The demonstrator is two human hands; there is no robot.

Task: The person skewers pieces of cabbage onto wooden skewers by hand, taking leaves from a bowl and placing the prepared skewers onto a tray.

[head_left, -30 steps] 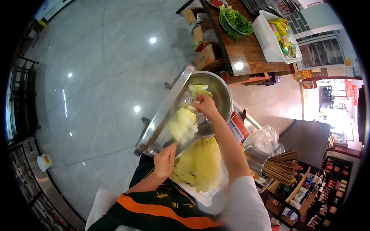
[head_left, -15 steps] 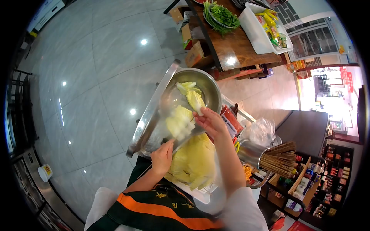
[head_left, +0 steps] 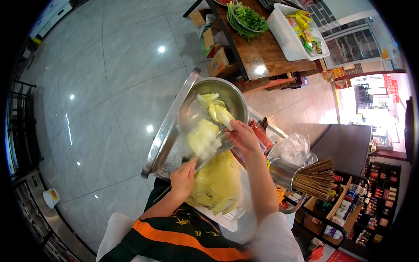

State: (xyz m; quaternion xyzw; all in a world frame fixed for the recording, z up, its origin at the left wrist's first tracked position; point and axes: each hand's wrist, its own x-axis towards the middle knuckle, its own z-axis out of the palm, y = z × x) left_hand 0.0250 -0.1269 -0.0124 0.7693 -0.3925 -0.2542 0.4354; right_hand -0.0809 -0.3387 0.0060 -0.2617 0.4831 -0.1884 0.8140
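Note:
My right hand [head_left: 243, 136] pinches the stem end of a small yellow napa cabbage leaf [head_left: 219, 114] over the metal bowl [head_left: 240, 98]. Another small leaf [head_left: 207, 99] lies in the bowl behind it. My left hand [head_left: 183, 177] has its fingers closed at the lower edge of a larger pale leaf [head_left: 203, 136], which overlaps the bowl's near rim. That area looks hazy, and the fingertips are partly hidden. Close to me, between my forearms, a pile of big cabbage leaves [head_left: 218, 183] rests on a white plastic tray [head_left: 231, 222].
A metal tray [head_left: 152, 153] lies under the bowl. To the right are a red packet [head_left: 260, 134], a clear plastic bag [head_left: 294, 148] and a steel container of wooden sticks [head_left: 283, 174]. Ahead, a wooden table [head_left: 262, 56] bears greens [head_left: 248, 19] and a white bin [head_left: 279, 35].
My right hand has shifted slightly right, its fingers curled tighter at the small leaf's stem. My left hand and the larger leaf are nearly still. The view has turned a little.

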